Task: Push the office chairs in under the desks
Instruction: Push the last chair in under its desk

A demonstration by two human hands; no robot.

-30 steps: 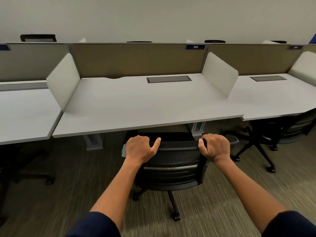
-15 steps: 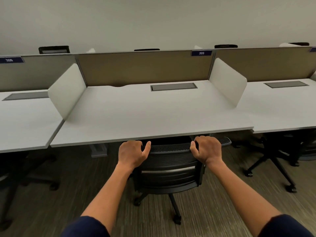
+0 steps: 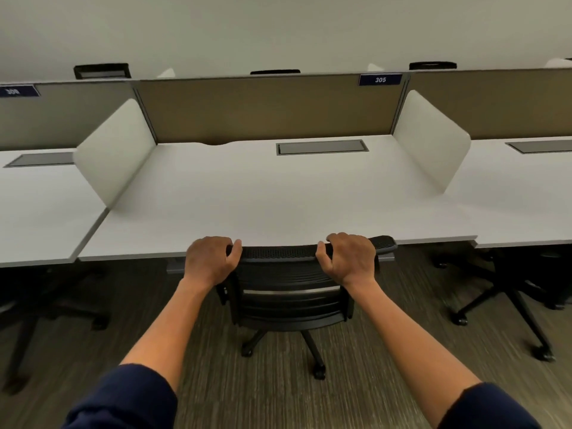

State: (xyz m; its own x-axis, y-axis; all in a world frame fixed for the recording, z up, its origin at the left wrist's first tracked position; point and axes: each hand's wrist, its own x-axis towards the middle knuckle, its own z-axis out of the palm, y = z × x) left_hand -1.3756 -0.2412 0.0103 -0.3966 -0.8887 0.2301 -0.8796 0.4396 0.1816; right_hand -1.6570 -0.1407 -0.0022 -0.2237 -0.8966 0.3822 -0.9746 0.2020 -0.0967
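— Grey striped carpet [image 3: 216,382] underfoot, pale wall behind. And the hands?
— Left hand [image 3: 210,263] curled over the top left corner of the chair back; right hand [image 3: 348,260] clamped on the top right corner. Both closed on the chair [image 3: 288,292], thumbs pointing inward, dark blue sleeves pushed up the forearms.
— Where is the chair?
— Black mesh back, upright, top edge right at the front edge of the white desk [image 3: 278,205]. Seat hidden beneath the desktop; base and wheels showing on the carpet.
— Further out?
— White side dividers on both sides, tan back panel [image 3: 272,109] with a blue 305 label [image 3: 380,79], grey cable hatch [image 3: 322,147]. Another chair [image 3: 520,292] under the right-hand desk.
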